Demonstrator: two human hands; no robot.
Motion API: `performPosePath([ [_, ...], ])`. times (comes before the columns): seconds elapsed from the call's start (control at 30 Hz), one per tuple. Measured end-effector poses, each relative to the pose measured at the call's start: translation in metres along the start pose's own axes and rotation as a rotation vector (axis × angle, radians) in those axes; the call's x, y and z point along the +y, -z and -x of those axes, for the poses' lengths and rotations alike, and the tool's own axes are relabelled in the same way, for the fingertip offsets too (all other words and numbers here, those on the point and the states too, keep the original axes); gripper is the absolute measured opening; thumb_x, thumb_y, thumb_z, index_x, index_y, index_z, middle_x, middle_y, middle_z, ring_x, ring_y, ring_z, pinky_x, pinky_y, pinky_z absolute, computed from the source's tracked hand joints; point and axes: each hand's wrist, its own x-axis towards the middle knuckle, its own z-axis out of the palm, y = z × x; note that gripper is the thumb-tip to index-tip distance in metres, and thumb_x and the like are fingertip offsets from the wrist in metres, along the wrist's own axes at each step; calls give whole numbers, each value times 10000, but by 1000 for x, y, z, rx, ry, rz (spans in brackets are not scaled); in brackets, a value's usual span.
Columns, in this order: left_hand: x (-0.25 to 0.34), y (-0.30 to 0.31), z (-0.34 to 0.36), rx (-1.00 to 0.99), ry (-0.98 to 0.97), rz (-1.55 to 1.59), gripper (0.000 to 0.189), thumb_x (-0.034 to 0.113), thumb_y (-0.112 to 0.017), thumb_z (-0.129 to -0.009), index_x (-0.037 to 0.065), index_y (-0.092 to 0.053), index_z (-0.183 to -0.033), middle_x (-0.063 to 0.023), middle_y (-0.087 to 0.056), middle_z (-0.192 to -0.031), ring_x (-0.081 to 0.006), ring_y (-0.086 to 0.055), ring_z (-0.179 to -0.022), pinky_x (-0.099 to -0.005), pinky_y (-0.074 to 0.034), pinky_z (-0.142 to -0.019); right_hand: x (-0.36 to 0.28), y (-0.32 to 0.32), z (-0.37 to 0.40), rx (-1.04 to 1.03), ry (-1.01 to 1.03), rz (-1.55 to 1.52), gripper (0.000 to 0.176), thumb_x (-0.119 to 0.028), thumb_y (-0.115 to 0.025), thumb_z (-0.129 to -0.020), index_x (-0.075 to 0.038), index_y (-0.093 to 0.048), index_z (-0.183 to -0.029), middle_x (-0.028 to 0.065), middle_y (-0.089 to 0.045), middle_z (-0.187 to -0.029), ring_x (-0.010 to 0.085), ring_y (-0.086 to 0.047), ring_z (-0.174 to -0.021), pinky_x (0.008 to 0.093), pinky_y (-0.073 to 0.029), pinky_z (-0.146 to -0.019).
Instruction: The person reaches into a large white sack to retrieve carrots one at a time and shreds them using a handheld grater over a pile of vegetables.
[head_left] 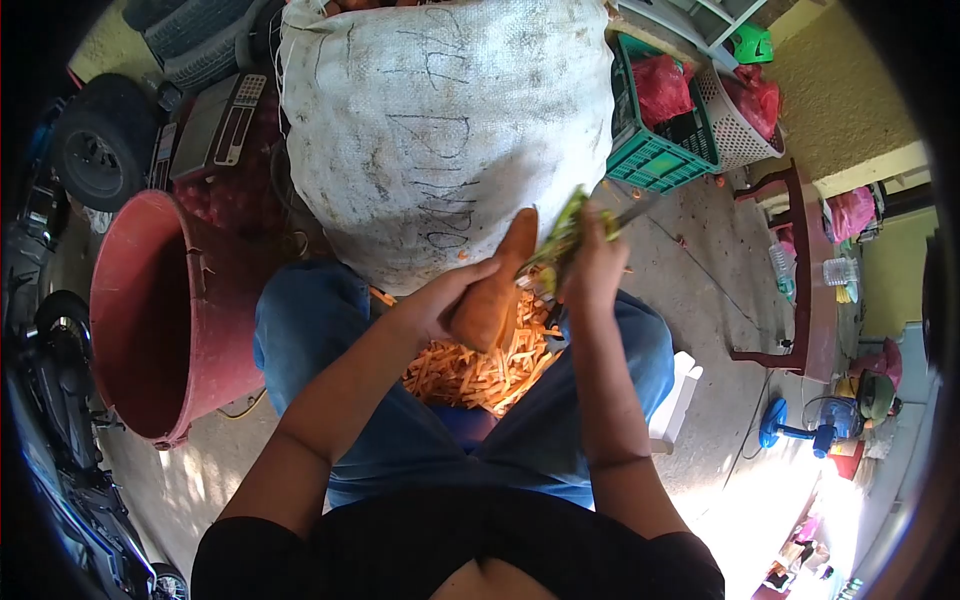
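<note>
The left hand [440,300] is gripping a carrot [495,290] upright over the lap, while the right hand [590,265], just beside it, is clutching a green peeler [562,235] against it above the peelings [480,370].

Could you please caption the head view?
Left hand grips long orange root, right hand holds green peeler against it, above orange peelings.

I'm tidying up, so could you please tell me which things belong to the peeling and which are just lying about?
In use: long orange root in left hand; green-handled peeler in right hand; pile of orange peelings.
Lying about: red plastic tub; teal plastic crate; black tyres.
</note>
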Motion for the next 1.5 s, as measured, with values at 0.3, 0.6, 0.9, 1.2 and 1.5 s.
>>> performPosePath([
  [0.3,3,2,-1,-41,1,264,330,265,-349,-870,15,-431,-1069,-92,-563,-907,-175,-581,-736,-315,-497,-635,6,-24,50,-230,299,361,200,-154,-547,-784,30,-520,-858,124,-567,-679,170,-548,-583,262,-421,-538],
  [0.6,-4,-7,22,-113,0,-339,376,294,-369,-866,9,-427,-1104,-115,-540,-969,-169,-563,-812,-266,-469,-698,6,38,-56,394,474,746,204,-179,-492,-816,14,-527,-761,105,-557,-608,168,-527,-487,295,-406,-422],
  [0.9,-4,25,-20,-61,8,-23,389,352,-341,-866,48,-423,-1094,-117,-546,-944,-192,-570,-778,-329,-481,-693,5,-6,15,-84,91,127,211,-197,-494,-824,9,-527,-793,36,-525,-633,69,-427,-538,218,-329,-461],
  [1.2,-3,11,-10,2,-44,202,360,340,-301,-878,54,-455,-1031,-96,-553,-871,-153,-558,-731,-297,-469,-676,4,-24,48,-194,403,480,190,-166,-508,-810,23,-518,-821,129,-527,-577,208,-511,-489,290,-390,-463],
  [1.5,-3,-14,25,-106,-30,-391,350,311,-389,-859,25,-472,-1041,-57,-546,-929,-111,-543,-767,-237,-448,-686,-7,42,-58,496,326,635,200,-150,-470,-826,18,-498,-721,75,-554,-612,141,-508,-483,280,-392,-443],
])
